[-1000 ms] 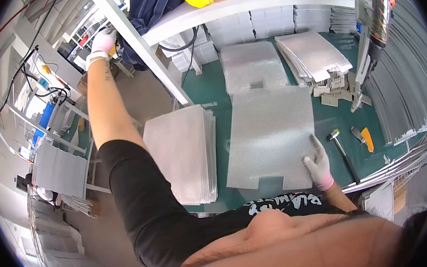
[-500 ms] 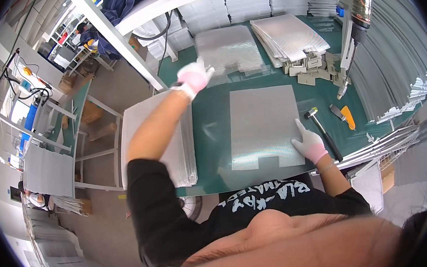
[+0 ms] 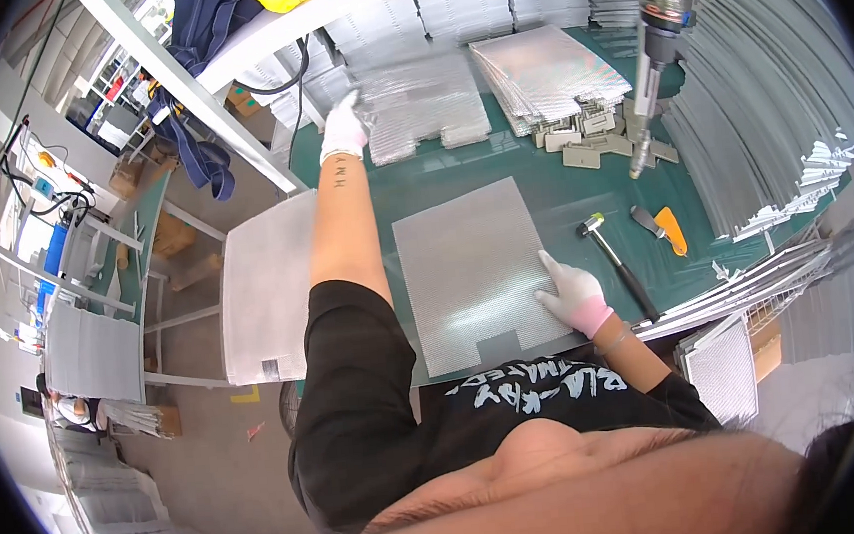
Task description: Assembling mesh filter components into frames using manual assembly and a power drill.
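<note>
A grey perforated sheet [image 3: 478, 273] with a notch in its near edge lies slightly turned on the green table. On its right edge rests my right hand [image 3: 577, 298], gloved in white and pink, its fingers apart. My left arm stretches to the far left, where my white-gloved left hand [image 3: 344, 128] is at the left edge of a pile of thin, shiny sheets [image 3: 424, 102]. Its fingers are extended, though partly blurred against the pile. Another stack of sheets [image 3: 552, 66] stands to the right of that pile, with several small beige plates [image 3: 587, 139] before it.
A hammer [image 3: 620, 270] and a yellow-handled scraper [image 3: 667, 231] lie to the right. A power screwdriver [image 3: 656, 48] hangs above the table. Tall stacked sheets [image 3: 765, 100] line the right side. Pale panels [image 3: 273, 289] lie at left, beside a white shelf post [image 3: 198, 94].
The perforated sheet has turned counterclockwise and slid left, my right hand staying at its edge. My left hand has reached the far pile's left edge. The whole view has shifted somewhat.
</note>
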Demonstrator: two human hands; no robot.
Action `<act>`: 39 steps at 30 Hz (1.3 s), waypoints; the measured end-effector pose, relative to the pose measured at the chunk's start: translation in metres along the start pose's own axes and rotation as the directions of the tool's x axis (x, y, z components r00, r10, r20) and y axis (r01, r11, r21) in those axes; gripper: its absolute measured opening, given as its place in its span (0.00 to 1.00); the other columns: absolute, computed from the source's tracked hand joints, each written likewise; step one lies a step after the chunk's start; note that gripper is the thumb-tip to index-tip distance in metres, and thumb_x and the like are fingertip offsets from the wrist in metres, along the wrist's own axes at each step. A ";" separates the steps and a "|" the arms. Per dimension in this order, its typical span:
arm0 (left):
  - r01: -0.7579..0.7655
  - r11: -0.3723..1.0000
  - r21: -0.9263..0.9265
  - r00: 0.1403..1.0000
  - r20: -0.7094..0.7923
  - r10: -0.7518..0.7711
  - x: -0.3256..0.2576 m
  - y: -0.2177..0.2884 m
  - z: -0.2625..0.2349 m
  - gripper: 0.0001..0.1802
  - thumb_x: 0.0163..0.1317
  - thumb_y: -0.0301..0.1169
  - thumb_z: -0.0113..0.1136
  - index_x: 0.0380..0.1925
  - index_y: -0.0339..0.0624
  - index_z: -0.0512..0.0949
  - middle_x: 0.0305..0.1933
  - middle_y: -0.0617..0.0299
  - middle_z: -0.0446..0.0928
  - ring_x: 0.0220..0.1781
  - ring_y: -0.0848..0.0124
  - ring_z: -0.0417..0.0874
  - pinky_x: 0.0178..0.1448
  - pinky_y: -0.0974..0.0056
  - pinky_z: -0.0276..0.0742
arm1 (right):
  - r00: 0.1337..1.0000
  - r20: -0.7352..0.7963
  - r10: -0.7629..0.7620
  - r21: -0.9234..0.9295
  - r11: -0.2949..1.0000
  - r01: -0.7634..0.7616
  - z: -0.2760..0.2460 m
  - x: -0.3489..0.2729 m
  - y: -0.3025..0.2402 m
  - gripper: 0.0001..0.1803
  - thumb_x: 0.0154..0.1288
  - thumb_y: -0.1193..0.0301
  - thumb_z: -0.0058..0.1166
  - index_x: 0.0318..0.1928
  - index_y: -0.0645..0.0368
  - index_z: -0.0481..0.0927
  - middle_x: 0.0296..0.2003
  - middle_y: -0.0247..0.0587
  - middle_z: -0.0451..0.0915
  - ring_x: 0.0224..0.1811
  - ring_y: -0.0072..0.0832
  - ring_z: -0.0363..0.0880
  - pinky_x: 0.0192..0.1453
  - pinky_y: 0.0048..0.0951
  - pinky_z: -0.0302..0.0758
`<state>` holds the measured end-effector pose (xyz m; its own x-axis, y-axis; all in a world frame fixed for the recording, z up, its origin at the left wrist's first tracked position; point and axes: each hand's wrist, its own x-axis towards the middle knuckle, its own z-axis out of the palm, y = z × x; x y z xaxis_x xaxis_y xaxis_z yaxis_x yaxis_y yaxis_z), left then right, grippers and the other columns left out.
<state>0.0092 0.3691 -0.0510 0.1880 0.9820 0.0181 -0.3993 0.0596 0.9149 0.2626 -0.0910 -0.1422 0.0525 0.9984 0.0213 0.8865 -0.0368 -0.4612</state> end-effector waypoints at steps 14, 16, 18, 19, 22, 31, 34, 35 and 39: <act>-0.567 0.780 0.263 0.813 0.030 0.581 -0.278 0.005 0.032 0.24 0.69 0.25 0.53 0.63 0.35 0.64 0.61 0.48 0.72 0.59 0.55 0.77 0.62 0.49 0.74 | 0.975 -0.211 0.070 0.852 0.502 0.148 -0.020 0.025 0.021 0.34 0.69 0.50 0.50 0.65 0.60 0.68 0.50 0.52 0.76 0.53 0.42 0.76 0.59 0.39 0.73; -0.382 0.924 -0.006 0.923 -0.041 0.382 -0.348 -0.014 0.034 0.24 0.70 0.26 0.50 0.65 0.33 0.62 0.63 0.47 0.70 0.61 0.55 0.75 0.65 0.51 0.72 | 0.995 -0.090 0.036 0.984 -0.151 0.095 -0.027 0.026 0.024 0.42 0.68 0.41 0.45 0.71 0.59 0.59 0.57 0.52 0.73 0.58 0.41 0.74 0.64 0.41 0.70; -0.245 0.969 0.011 0.965 -0.096 0.245 -0.402 -0.037 0.029 0.23 0.70 0.23 0.48 0.64 0.31 0.62 0.63 0.47 0.70 0.64 0.58 0.73 0.67 0.55 0.70 | 0.999 -0.048 0.007 0.959 -0.278 0.048 -0.061 0.013 -0.003 0.47 0.67 0.50 0.55 0.75 0.59 0.47 0.55 0.49 0.75 0.57 0.36 0.76 0.62 0.38 0.73; -0.177 0.972 0.153 0.973 -0.120 0.196 -0.424 -0.045 0.028 0.23 0.69 0.21 0.48 0.64 0.30 0.63 0.63 0.47 0.69 0.66 0.61 0.72 0.69 0.58 0.69 | 1.000 -0.023 0.016 0.961 -0.277 0.027 -0.065 0.003 -0.008 0.47 0.67 0.50 0.55 0.75 0.59 0.47 0.55 0.49 0.75 0.57 0.36 0.76 0.62 0.38 0.73; -0.065 0.835 0.546 0.945 -0.234 0.227 -0.463 -0.063 0.030 0.27 0.64 0.22 0.57 0.63 0.34 0.65 0.55 0.54 0.73 0.49 0.73 0.77 0.52 0.70 0.75 | 0.977 -0.207 0.049 0.667 0.738 0.104 -0.057 -0.019 -0.017 0.50 0.55 0.80 0.59 0.75 0.61 0.46 0.42 0.45 0.80 0.42 0.28 0.81 0.47 0.25 0.77; 0.105 0.507 0.856 0.943 -0.248 0.222 -0.474 -0.096 0.004 0.35 0.59 0.25 0.62 0.67 0.38 0.61 0.51 0.52 0.75 0.38 0.67 0.80 0.41 0.66 0.78 | 0.983 -0.179 0.036 0.396 0.918 0.038 -0.016 -0.004 -0.018 0.46 0.58 0.70 0.60 0.74 0.57 0.51 0.54 0.56 0.77 0.51 0.48 0.79 0.55 0.39 0.75; 0.046 0.320 0.946 0.955 -0.136 0.264 -0.470 -0.099 -0.001 0.34 0.60 0.26 0.62 0.66 0.38 0.61 0.52 0.50 0.76 0.42 0.62 0.81 0.44 0.64 0.79 | 0.992 -0.033 0.119 0.407 0.908 -0.096 -0.007 -0.003 -0.018 0.45 0.58 0.69 0.60 0.74 0.55 0.52 0.59 0.58 0.73 0.56 0.50 0.76 0.59 0.40 0.74; 0.037 0.263 0.964 0.961 -0.106 0.255 -0.469 -0.100 -0.001 0.33 0.60 0.26 0.62 0.65 0.38 0.62 0.52 0.49 0.76 0.45 0.59 0.81 0.46 0.62 0.79 | 0.990 -0.099 0.096 0.358 0.932 -0.055 0.004 -0.003 -0.011 0.45 0.58 0.69 0.61 0.74 0.54 0.53 0.52 0.53 0.76 0.50 0.45 0.78 0.55 0.37 0.75; -0.045 0.127 0.991 0.955 0.005 0.298 -0.467 -0.109 -0.009 0.28 0.60 0.29 0.61 0.60 0.38 0.67 0.53 0.47 0.75 0.52 0.51 0.79 0.52 0.54 0.78 | 0.985 -0.167 0.044 0.188 0.982 -0.012 0.019 -0.007 -0.008 0.42 0.59 0.67 0.60 0.72 0.52 0.57 0.49 0.49 0.78 0.47 0.44 0.79 0.51 0.36 0.76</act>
<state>-0.0434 -0.0942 -0.1632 0.0650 0.9542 0.2919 0.8298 -0.2142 0.5153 0.2466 -0.0966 -0.1554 0.1671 0.9746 0.1488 0.7839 -0.0398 -0.6196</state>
